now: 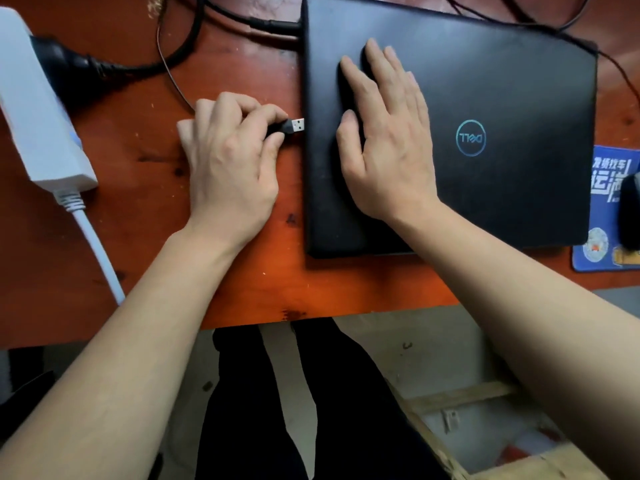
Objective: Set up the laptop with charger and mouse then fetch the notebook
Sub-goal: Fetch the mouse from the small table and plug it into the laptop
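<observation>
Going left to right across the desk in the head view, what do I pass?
White power strip → left hand pinching black USB plug → right hand flat on closed black laptop → blue mouse pad → black mouse.

The closed black matt laptop lid (485, 81) is showing a dusty, smooth finish at upper right. The reddish-brown wooden desk (145, 140) is gleaming with varnish, while the glossy white plastic power strip (31, 105) is lying at far left.

Soft even light, slight blur, edges bowed

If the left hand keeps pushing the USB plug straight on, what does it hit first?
Probably the laptop's left edge: the USB plug in the left hand points right at it, almost touching.
</observation>
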`<act>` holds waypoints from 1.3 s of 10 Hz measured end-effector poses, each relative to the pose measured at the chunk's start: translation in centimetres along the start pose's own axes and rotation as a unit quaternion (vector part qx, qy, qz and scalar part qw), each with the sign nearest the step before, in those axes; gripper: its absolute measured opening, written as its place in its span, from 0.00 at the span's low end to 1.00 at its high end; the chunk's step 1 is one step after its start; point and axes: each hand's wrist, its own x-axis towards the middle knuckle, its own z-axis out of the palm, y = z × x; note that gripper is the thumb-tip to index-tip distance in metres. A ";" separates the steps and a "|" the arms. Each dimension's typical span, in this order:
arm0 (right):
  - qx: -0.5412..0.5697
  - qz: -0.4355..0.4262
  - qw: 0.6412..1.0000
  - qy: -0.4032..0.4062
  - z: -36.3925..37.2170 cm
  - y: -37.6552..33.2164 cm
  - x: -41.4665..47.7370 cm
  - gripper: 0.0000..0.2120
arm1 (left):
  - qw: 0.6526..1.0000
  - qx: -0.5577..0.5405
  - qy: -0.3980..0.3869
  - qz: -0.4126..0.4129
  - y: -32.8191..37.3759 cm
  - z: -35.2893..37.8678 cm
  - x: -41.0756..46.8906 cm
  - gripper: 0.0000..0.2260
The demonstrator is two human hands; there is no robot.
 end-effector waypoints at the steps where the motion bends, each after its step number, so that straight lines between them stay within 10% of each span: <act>1: -0.006 0.001 1.000 -0.003 0.0 0.0 0.0 0.24 | 0.999 -0.002 -0.019 0.047 -0.5 -0.3 1.0 0.11; 10: -0.002 -0.016 1.000 0.021 0.4 0.5 0.1 0.24 | 0.981 -0.054 -0.044 0.183 -1.9 -0.1 3.0 0.08; 13: 0.004 -0.021 1.000 0.019 0.3 0.4 0.0 0.24 | 0.991 0.041 0.101 0.081 -1.2 0.1 2.5 0.10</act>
